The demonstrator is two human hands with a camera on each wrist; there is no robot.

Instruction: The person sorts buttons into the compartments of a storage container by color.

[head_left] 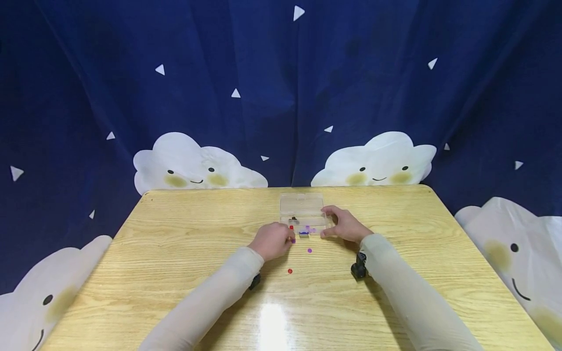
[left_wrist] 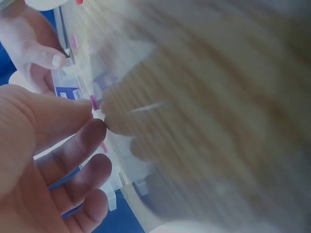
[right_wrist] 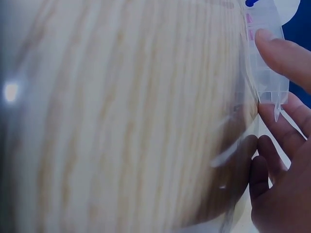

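A clear plastic box [head_left: 318, 220] with compartments stands with its lid [head_left: 301, 203] raised. My right hand [head_left: 347, 225] holds the box's right end, thumb at the near side and fingers at the far side; its thumb [right_wrist: 279, 53] lies along the wall in the right wrist view. At the near left corner, my left hand [head_left: 273, 241] has thumb and forefinger together at a small purple disc [left_wrist: 94, 102], seemingly pinching it; the contact is partly hidden. The other fingers are loosely curled. Pale purple discs [head_left: 308, 227] show within the box.
On the table [head_left: 197, 229], a purple disc [head_left: 309, 250] and a red disc [head_left: 290, 271] lie nearer me. Another red disc [head_left: 291, 227] shows by the left hand. A small blue-and-white piece [head_left: 304, 234] sits at the box's near edge, and a dark piece [head_left: 293, 219] is farther back.
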